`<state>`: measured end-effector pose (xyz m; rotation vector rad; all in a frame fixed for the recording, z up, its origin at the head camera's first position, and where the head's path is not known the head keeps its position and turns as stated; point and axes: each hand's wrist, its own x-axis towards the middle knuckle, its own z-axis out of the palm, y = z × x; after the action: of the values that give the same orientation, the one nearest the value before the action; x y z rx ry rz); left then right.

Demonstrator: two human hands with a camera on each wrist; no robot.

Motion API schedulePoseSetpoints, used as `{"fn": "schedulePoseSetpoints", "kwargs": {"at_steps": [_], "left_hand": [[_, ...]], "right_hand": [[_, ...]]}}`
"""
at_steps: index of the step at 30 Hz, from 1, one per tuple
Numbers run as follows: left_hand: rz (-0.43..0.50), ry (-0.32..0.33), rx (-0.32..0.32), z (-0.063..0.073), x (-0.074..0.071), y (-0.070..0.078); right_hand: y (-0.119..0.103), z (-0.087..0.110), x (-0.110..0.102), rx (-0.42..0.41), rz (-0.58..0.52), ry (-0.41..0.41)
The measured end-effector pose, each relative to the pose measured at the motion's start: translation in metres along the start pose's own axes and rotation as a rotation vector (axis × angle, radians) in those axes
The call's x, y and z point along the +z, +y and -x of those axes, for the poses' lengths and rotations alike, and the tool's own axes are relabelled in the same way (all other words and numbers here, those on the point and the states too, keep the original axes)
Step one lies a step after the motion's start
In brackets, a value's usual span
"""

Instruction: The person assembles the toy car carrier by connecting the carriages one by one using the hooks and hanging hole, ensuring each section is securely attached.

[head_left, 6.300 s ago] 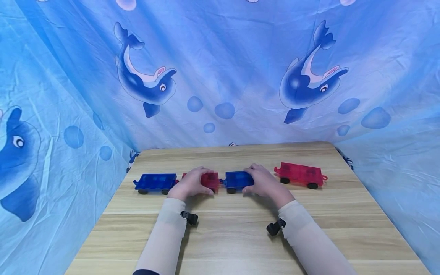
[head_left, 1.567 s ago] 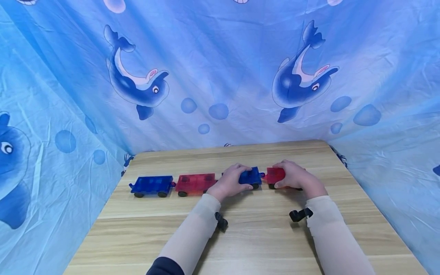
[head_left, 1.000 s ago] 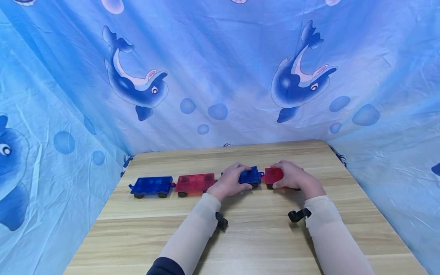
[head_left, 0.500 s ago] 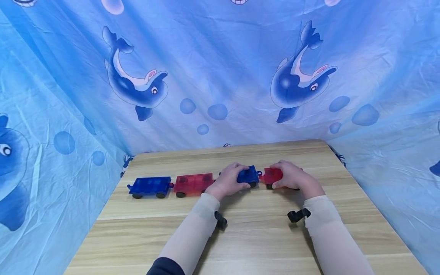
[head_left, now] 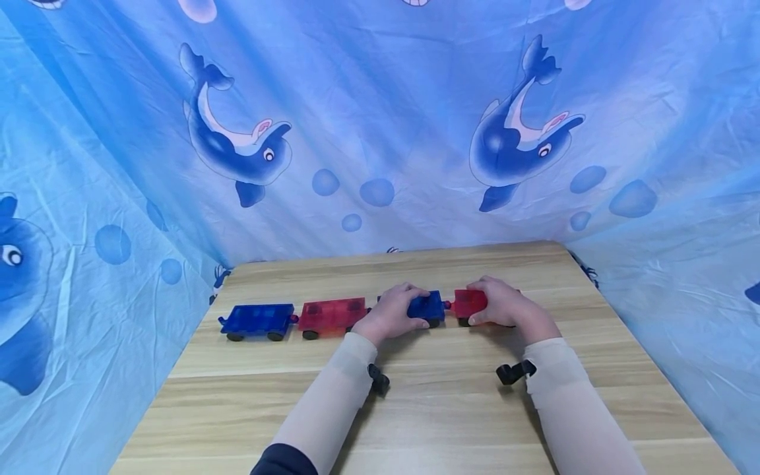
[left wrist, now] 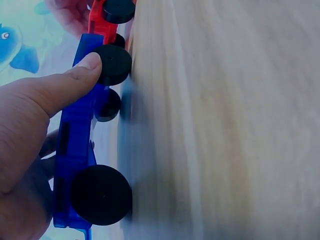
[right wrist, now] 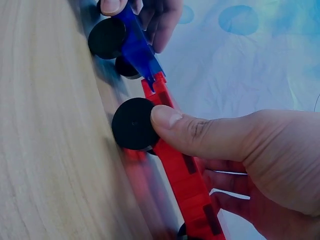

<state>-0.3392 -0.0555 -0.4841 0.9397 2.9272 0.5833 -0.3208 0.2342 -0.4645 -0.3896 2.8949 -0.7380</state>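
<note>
Several see-through toy train cars with black wheels stand in a row on the wooden table. My left hand (head_left: 392,315) grips a blue train car (head_left: 429,306), its thumb by a front wheel (left wrist: 114,65) in the left wrist view. My right hand (head_left: 505,305) holds a red train car (head_left: 469,303) at the right end, thumb along its side near a wheel (right wrist: 134,124). The blue car's hook meets the red car's coupling between the hands. Left of my hands sit another red train car (head_left: 332,314) and a second blue train car (head_left: 258,319), joined end to end.
The wooden table (head_left: 439,409) reaches back to a blue curtain (head_left: 410,132) printed with dolphins, which also hangs along both sides. A small black camera mount sits on each wrist (head_left: 378,380).
Earlier, my hands held the middle red and blue cars while the right red car stood apart. Both hands shifted right; lately the row slid slightly left, and the blue hook has come down level with the coupling.
</note>
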Motion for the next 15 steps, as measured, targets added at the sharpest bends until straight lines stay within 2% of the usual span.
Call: {"fn": "schedulePoseSetpoints", "kwargs": {"at_steps": [9, 15], "left_hand": [[0.034, 0.007, -0.058, 0.005, -0.006, -0.01], [0.037, 0.007, -0.06, 0.005, -0.006, -0.016]], "right_hand": [[0.002, -0.003, 0.003, -0.02, 0.015, 0.061], [0.003, -0.005, 0.005, -0.05, 0.023, 0.079]]}}
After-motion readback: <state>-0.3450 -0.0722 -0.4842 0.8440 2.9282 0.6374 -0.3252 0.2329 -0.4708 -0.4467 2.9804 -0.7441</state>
